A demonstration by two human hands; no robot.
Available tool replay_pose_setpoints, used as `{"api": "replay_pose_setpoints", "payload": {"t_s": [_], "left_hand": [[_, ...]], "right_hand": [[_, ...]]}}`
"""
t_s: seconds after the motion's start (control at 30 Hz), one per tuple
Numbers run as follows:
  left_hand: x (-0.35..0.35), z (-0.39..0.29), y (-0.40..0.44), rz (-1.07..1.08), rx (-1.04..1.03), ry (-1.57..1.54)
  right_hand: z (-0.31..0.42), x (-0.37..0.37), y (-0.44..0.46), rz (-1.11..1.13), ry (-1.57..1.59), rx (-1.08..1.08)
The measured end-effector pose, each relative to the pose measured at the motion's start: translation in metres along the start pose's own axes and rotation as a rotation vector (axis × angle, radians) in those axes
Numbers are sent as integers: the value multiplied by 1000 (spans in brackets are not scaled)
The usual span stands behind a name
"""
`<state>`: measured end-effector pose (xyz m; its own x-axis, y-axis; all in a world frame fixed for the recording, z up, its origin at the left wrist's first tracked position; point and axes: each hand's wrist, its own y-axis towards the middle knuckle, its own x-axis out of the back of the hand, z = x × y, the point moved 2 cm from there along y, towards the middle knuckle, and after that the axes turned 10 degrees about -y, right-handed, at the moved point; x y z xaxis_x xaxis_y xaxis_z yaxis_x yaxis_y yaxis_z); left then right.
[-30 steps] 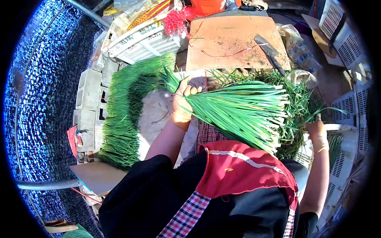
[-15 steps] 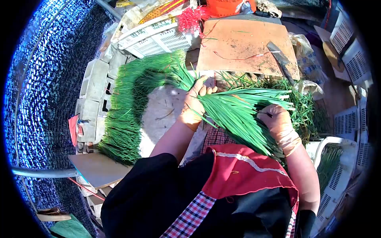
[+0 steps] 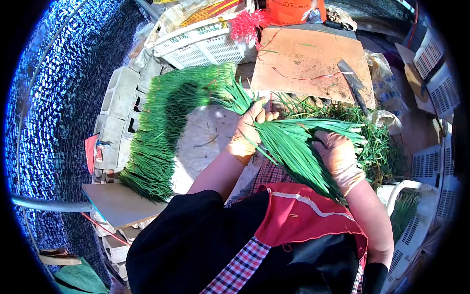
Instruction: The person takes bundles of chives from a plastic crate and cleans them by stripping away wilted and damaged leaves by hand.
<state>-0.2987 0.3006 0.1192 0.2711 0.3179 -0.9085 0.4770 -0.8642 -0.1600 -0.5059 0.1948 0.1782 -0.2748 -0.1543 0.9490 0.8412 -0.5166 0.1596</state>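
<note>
Up top, the white crate (image 3: 193, 55) carries the writing: two large characters on its left that read 国瑞, more characters to their right, a line of small digits under those too fine to trust; behind it to the right, the orange-red container (image 3: 293, 12) shows capitals, the end of them reading AOLUN; a bright red tinsel tuft (image 3: 248, 25) hangs between the two.

And here in front of the torso, just above the red apron (image 3: 303, 215), is the bundle of greens (image 3: 289, 147); long, flat, glossy leaves, deep green, pinched narrow on one side and fanning wide on the other; one spread points right and ends in pale, whitish stalks, another slants down toward the apron.

The left hand (image 3: 248, 130) has its fingers curled closed round the narrow part; the right hand (image 3: 338, 154) presses into the wide side, fingertips lost among the leaves, so how far they are bent, or whether they grip, I cannot tell; to the left a thick curved row of greens (image 3: 152, 127) lies neatly; to the right, loose trimmings (image 3: 382, 147) in a tangle; beyond, a dark blade (image 3: 350, 78) rests on a dirt-specked board (image 3: 298, 59).
</note>
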Motion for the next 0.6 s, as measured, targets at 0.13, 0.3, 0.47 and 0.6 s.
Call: {"api": "replay_pose_setpoints", "payload": {"t_s": [0.13,0.3,0.47,0.6], "left_hand": [[-7,0,-3,59,-30,13],[-17,1,-1,-169,-22,-97],[-4,0,2,22,-17,-86],[5,-2,2,132,-1,2]], "right_hand": [[0,3,-10,-78,376,-112],[-50,7,-60,71,968,-486],[-136,19,-141,-433,1296,-737],[-182,25,-186,-885,1467,-940]]}}
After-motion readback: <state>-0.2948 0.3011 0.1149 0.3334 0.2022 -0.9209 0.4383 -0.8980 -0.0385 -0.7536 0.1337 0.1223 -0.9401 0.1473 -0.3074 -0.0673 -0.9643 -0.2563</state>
